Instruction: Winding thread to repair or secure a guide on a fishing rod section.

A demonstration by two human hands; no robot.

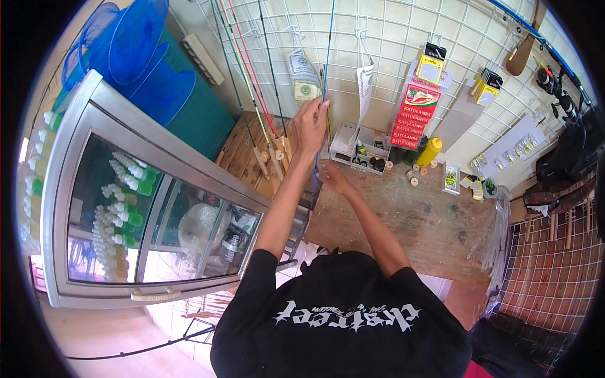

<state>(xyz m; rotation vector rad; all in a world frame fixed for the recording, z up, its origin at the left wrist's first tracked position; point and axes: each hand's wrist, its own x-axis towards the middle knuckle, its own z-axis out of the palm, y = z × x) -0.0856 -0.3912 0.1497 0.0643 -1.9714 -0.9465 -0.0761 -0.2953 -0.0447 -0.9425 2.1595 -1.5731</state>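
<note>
A thin blue fishing rod stands nearly upright in front of me, its upper end running out of the top of the view. My left hand is raised and pinches the rod between thumb and fingers. Lower down, my right hand has its fingers bent at the lower stretch of the rod. What exactly those fingers grip is too small to tell. To the left of my hands, several thin rods, among them a red rod, lean on the wire grid wall.
A glass display cabinet stands at the left, near my left arm. On the wooden tabletop are a white organizer box, a yellow bottle and small wooden spools. Red packets hang behind. Blue nets fill the upper left.
</note>
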